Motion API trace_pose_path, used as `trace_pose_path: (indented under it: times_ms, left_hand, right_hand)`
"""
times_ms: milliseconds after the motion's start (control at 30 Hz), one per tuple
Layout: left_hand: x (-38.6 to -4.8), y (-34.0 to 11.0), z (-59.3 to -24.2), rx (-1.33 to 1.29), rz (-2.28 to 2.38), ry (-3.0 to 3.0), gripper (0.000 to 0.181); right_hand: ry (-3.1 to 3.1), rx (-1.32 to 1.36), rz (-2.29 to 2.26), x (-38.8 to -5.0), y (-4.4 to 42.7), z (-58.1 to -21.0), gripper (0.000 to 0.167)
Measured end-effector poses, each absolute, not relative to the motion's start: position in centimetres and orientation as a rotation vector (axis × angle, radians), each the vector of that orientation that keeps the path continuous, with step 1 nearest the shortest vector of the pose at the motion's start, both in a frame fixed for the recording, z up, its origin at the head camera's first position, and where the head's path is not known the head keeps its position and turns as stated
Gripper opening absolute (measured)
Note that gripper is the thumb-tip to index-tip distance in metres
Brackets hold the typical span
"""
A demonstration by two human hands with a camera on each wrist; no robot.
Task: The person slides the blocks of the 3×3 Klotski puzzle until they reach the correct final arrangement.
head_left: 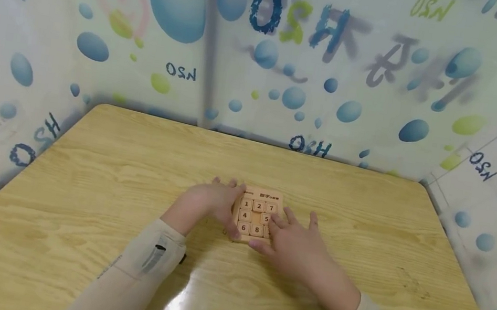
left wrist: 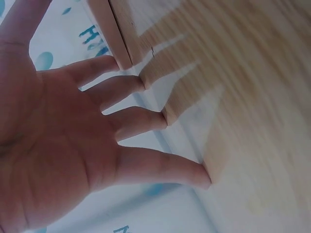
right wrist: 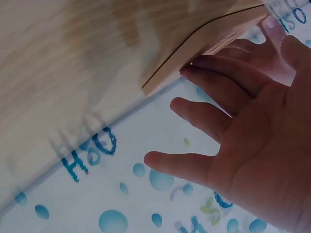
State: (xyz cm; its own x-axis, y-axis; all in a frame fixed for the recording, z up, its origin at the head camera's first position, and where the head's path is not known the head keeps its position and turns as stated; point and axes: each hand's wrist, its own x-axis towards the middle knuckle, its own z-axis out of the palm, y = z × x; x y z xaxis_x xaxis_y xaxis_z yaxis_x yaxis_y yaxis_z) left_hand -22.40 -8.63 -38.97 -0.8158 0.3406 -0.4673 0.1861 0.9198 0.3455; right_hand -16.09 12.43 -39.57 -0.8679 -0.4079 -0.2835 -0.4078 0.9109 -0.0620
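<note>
A wooden number slide puzzle [head_left: 264, 196] lies flat on the table, with numbered tiles and a gap in the middle of the grid. My left hand [head_left: 218, 201] is at its left side, thumb by the lower left corner and index finger by the upper left. In the left wrist view the fingers are spread, tips on the tabletop, one against the puzzle's edge [left wrist: 109, 31]. My right hand [head_left: 298, 244] reaches over the right side, fingertips at the tile marked 5 [head_left: 266, 219]. Its fingers partly cover the lower right tile. Its thumb is near the bottom edge.
A pale wood-grain table [head_left: 133, 160] spreads around the puzzle. White walls [head_left: 299, 67] printed with blue and green drops and lettering rise behind the table and along both sides.
</note>
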Motion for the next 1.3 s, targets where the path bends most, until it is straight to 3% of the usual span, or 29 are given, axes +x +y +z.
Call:
trace_pose_path:
  times_ms: [500,867,1133,1300]
  left_hand:
    - [-22.7,-9.0,-39.5,0.368,0.358,2.535,0.128]
    - [-22.6,-8.6,-39.3,0.379,0.366,2.542,0.129]
    - [-22.6,-8.6,-39.2,0.365,0.397,2.531,0.129]
    - [-22.6,-8.5,-39.1,0.350,0.398,2.527,0.130]
  right_hand:
    - [2.777,-0.590,-0.108,-18.5,12.3,-40.6,0.076]
    - [2.707,-0.609,-0.063,-13.5,12.9,-38.8,0.084]
    - [2.762,-0.664,-0.070,-14.9,12.2,-39.9,0.078]
    - [2.718,-0.691,-0.034,-14.0,12.1,-39.5,0.080]
